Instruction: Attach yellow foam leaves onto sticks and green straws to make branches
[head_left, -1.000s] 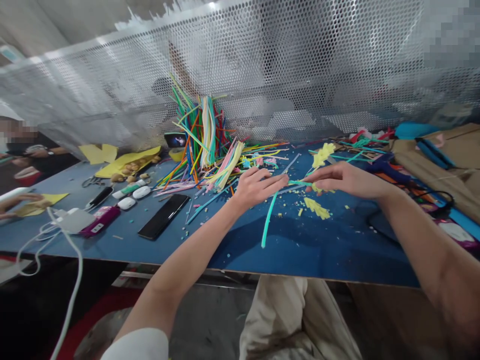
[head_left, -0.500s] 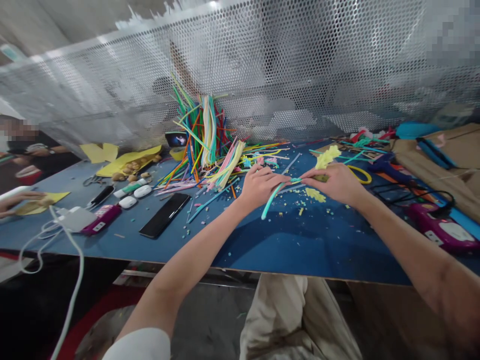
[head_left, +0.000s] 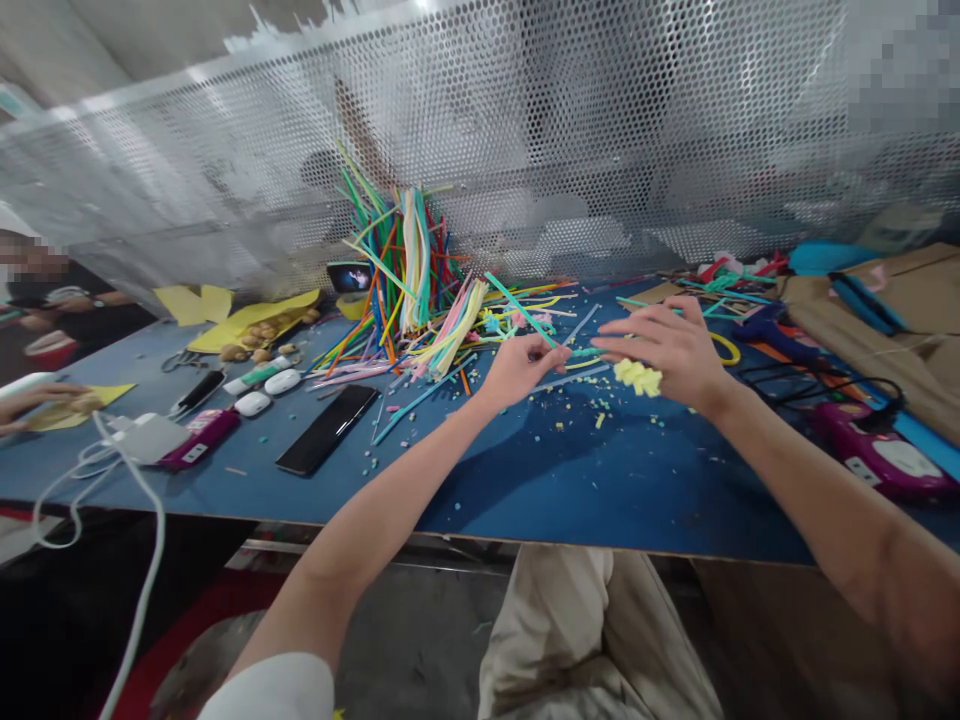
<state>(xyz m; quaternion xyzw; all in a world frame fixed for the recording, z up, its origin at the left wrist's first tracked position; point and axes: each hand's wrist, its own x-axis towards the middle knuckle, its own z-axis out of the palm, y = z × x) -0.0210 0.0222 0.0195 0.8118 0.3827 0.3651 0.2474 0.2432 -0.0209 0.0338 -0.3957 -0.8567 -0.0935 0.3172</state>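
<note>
My left hand point(head_left: 525, 368) pinches a teal pipe cleaner point(head_left: 519, 305) between thumb and fingertips. One end of it slants up and left above the hand, while a twisted stretch reaches right toward my other hand. My right hand point(head_left: 666, 350) hovers at that twisted stretch, its fingers spread and pointing left; whether a fingertip touches the pipe cleaner I cannot tell. Just below those fingers shows a yellow fluffy pipe-cleaner piece point(head_left: 637, 378), crimped in a zigzag. How it joins the teal one is hidden behind the right hand.
A tall bundle of coloured pipe cleaners point(head_left: 416, 260) stands at the back. Left of my arm lie a black phone point(head_left: 328, 430) and a purple power strip point(head_left: 201, 438). Small clippings litter the blue table point(head_left: 570, 500). A purple device point(head_left: 885, 450) with black cables is right. Another person's hand point(head_left: 45, 405) is far left.
The teal pipe cleaner's free end has swung from pointing down toward me to pointing up and away. My right hand's fingers have loosened and spread.
</note>
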